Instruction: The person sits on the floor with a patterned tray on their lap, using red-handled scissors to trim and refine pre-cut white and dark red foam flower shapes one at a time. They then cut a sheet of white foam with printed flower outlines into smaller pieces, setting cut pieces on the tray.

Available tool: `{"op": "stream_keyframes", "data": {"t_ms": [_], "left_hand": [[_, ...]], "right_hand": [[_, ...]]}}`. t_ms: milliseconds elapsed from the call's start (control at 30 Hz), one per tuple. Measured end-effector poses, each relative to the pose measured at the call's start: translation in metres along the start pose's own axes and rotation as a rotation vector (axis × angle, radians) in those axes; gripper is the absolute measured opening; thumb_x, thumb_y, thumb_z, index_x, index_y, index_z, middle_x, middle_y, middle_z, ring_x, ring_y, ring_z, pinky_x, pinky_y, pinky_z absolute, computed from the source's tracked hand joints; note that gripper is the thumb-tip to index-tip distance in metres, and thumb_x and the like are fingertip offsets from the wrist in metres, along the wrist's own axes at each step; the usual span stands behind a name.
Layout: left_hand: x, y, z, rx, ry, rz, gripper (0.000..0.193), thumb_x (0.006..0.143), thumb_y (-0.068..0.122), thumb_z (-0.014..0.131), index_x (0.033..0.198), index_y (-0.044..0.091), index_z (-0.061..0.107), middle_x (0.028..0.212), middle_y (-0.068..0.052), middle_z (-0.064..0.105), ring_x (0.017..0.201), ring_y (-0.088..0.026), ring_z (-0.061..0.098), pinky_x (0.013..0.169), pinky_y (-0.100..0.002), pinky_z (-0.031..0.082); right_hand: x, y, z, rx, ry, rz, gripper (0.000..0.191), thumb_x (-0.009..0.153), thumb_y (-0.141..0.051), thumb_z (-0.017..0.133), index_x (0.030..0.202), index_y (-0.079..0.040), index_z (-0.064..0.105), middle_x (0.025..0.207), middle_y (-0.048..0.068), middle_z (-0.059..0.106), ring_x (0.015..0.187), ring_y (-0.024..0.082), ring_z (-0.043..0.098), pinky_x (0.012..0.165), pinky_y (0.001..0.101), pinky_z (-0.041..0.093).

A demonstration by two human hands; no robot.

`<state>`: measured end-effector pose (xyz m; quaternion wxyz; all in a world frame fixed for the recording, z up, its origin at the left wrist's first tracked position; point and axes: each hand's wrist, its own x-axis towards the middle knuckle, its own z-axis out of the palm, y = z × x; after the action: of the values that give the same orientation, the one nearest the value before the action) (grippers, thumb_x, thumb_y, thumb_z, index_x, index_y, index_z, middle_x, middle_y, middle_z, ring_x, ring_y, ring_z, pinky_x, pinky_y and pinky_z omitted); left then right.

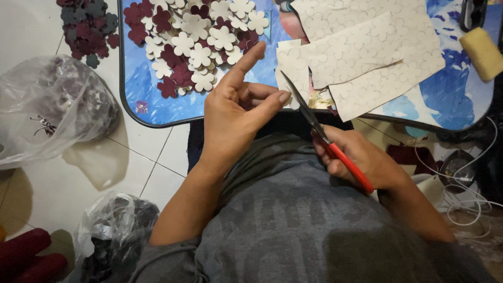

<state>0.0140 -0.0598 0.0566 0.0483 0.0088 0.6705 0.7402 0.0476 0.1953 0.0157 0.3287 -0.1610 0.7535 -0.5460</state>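
My right hand grips red-handled scissors, blades pointing up and left toward the table edge. My left hand is raised in front of me, index finger pointing up, thumb and other fingers close to the blade tip; I cannot tell if a small scrap is pinched there. Cream foam sheets with traced flower outlines lie on the blue tray table. A pile of cut cream and maroon foam flowers sits at its left part.
A clear plastic bag with dark pieces lies on the white tiled floor at left; another bag at lower left. More dark flowers lie on the floor. A yellow sponge sits at right, white cables below it.
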Motion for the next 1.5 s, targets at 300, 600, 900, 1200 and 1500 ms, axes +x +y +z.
{"op": "stream_keyframes", "data": {"t_ms": [300, 600, 900, 1200, 1500], "left_hand": [[0.001, -0.008, 0.001, -0.010, -0.007, 0.025, 0.073, 0.096, 0.001, 0.076, 0.159, -0.002, 0.040, 0.094, -0.005, 0.076, 0.092, -0.010, 0.075, 0.083, -0.023, 0.062], [-0.004, -0.022, 0.017, -0.282, -0.048, -0.006, 0.057, 0.094, -0.002, 0.076, 0.144, 0.000, 0.049, 0.111, -0.005, 0.071, 0.101, -0.011, 0.071, 0.089, -0.024, 0.058], [-0.011, -0.026, 0.027, -0.434, -0.095, -0.119, 0.022, 0.098, 0.001, 0.075, 0.116, -0.002, 0.062, 0.105, -0.010, 0.074, 0.092, -0.014, 0.071, 0.081, -0.028, 0.060], [-0.013, -0.028, 0.035, -0.448, -0.082, -0.175, 0.025, 0.097, 0.005, 0.075, 0.118, -0.003, 0.063, 0.104, -0.012, 0.075, 0.085, -0.013, 0.072, 0.071, -0.028, 0.061], [-0.014, -0.031, 0.038, -0.418, -0.045, -0.228, 0.028, 0.094, 0.008, 0.077, 0.117, -0.003, 0.063, 0.099, -0.010, 0.075, 0.075, -0.010, 0.070, 0.064, -0.025, 0.059]], "right_hand": [[0.001, 0.002, -0.001, -0.055, 0.001, 0.033, 0.091, 0.066, -0.098, 0.048, 0.090, -0.010, 0.057, 0.069, 0.001, 0.058, 0.062, 0.012, 0.060, 0.053, 0.0290, 0.050], [0.007, -0.013, 0.012, 0.122, 0.043, -0.052, 0.104, 0.072, -0.101, 0.041, 0.112, -0.005, 0.054, 0.076, -0.003, 0.050, 0.067, 0.008, 0.045, 0.060, 0.0240, 0.039], [0.008, -0.018, 0.022, 0.253, 0.088, -0.109, 0.108, 0.069, -0.103, 0.041, 0.111, -0.005, 0.052, 0.077, -0.002, 0.046, 0.069, 0.009, 0.042, 0.062, 0.0241, 0.037], [0.013, -0.003, 0.034, 0.270, 0.161, -0.036, 0.108, 0.059, -0.106, 0.041, 0.102, -0.006, 0.049, 0.072, -0.002, 0.046, 0.063, 0.009, 0.046, 0.057, 0.0259, 0.043], [0.014, -0.003, 0.039, 0.295, 0.234, -0.092, 0.103, 0.066, -0.101, 0.048, 0.105, -0.006, 0.052, 0.074, -0.002, 0.048, 0.064, 0.008, 0.047, 0.058, 0.0262, 0.047]]}}
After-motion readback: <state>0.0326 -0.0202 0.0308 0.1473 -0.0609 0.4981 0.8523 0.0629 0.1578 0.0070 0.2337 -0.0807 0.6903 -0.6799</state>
